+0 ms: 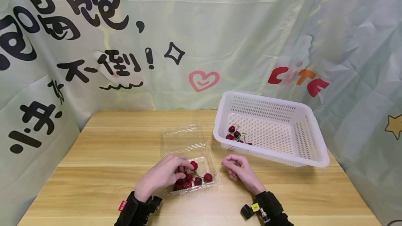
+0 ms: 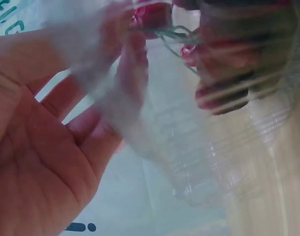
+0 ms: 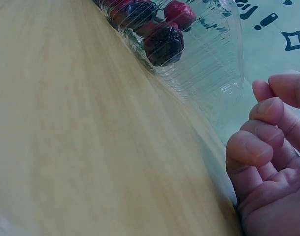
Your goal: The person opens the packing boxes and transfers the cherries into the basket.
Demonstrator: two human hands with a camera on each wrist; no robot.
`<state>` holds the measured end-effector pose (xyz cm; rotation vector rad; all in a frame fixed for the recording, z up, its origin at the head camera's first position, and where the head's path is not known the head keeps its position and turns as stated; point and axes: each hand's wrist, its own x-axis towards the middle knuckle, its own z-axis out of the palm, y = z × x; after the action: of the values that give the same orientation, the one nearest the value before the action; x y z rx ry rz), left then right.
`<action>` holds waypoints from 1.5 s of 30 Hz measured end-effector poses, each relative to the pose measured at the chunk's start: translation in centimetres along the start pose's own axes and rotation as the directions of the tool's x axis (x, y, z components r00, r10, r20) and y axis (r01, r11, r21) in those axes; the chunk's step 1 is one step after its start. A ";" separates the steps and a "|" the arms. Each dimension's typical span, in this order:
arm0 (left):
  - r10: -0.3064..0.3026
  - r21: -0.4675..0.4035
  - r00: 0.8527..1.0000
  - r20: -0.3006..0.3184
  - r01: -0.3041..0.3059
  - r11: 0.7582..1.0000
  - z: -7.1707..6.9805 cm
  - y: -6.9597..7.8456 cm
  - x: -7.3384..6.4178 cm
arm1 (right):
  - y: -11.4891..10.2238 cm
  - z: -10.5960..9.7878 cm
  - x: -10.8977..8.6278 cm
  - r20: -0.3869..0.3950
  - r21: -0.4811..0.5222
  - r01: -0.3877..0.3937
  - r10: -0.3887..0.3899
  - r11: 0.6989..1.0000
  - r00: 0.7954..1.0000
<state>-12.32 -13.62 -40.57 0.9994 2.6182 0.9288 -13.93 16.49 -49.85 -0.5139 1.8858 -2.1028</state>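
Note:
A clear plastic clamshell box lies with its lid raised at the back and holds several dark red cherries with green stems. My left hand reaches in from the left, fingers bent, with a red cherry at the fingertips. In the left wrist view that cherry shows between thumb and finger, partly blurred behind the clear plastic. My right hand hovers at the box's right side, fingers loosely curled and holding nothing; the right wrist view shows its bent fingers beside the box.
A white perforated plastic basket stands at the back right, with several cherries in its left corner. The wooden table ends at a printed cloth backdrop. Black wrist straps circle both wrists.

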 end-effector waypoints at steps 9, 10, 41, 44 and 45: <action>0.019 -0.053 0.999 -0.045 -0.021 0.998 -0.5 -0.3 -0.3 | 0.0 0.0 0.0 0.005 -0.010 -0.007 0.007 1.000 1.000; 0.006 -0.059 0.999 -0.047 -0.009 0.998 -0.6 -0.2 -0.3 | 0.0 0.0 0.0 0.005 -0.012 -0.007 0.007 1.000 1.000; -0.027 -0.047 0.886 -0.463 0.006 0.999 -0.7 0.3 -0.7 | 0.1 0.0 0.0 0.002 -0.014 -0.009 0.009 1.000 1.000; -0.032 -0.053 0.867 -0.498 0.007 0.999 -0.8 0.3 -0.7 | 0.1 0.0 0.0 0.000 -0.018 -0.010 0.010 1.000 1.000; -0.033 -0.053 0.859 -0.511 0.007 0.999 -0.8 0.3 -0.7 | 0.1 0.0 0.0 0.000 -0.021 -0.010 0.010 1.000 1.000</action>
<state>-11.91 -14.26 -39.76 0.7906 2.9949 1.4163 -13.94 16.46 -49.91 -0.5078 1.9079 -2.0790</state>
